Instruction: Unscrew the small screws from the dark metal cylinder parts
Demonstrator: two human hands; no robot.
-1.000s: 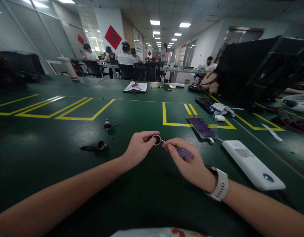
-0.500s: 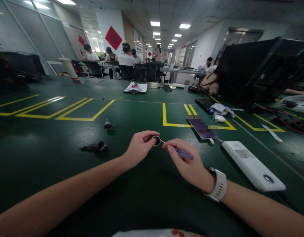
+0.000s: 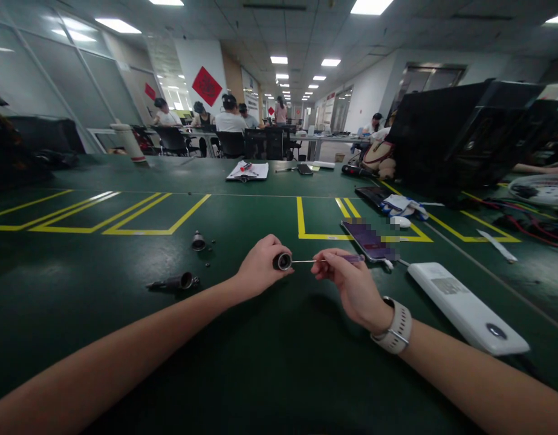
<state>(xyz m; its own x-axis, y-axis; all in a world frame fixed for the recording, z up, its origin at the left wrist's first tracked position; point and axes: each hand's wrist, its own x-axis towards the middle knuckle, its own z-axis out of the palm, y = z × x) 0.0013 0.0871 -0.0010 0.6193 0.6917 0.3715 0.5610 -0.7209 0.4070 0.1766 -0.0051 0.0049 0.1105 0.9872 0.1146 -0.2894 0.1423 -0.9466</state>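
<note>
1. Closest on my feed: the pale watch (image 3: 394, 329) on my right wrist, with the white power bank (image 3: 467, 308) off to the right on the green table (image 3: 260, 362).
2. My right hand (image 3: 351, 284) has its fingers pinched on the purple-handled screwdriver (image 3: 303, 261), shaft aimed left.
3. My left hand (image 3: 259, 269) has its fingers clamped around the dark round part (image 3: 283, 261), open end facing me. It's right at the screwdriver's tip, so I'd call this tool-on-part work. Can't tell if they touch.
4. IMO, any move from here calls for a firm left grip and a lined-up shaft; the tip could skid off that curved side.
5. Left of the hands: a hollow dark part (image 3: 174, 282) lying down, then a small cone-shaped part (image 3: 198, 241) with tiny bits (image 3: 208, 264) nearby.
6. Further back: the phone (image 3: 367, 238), then the clipboard (image 3: 249, 171).
</note>
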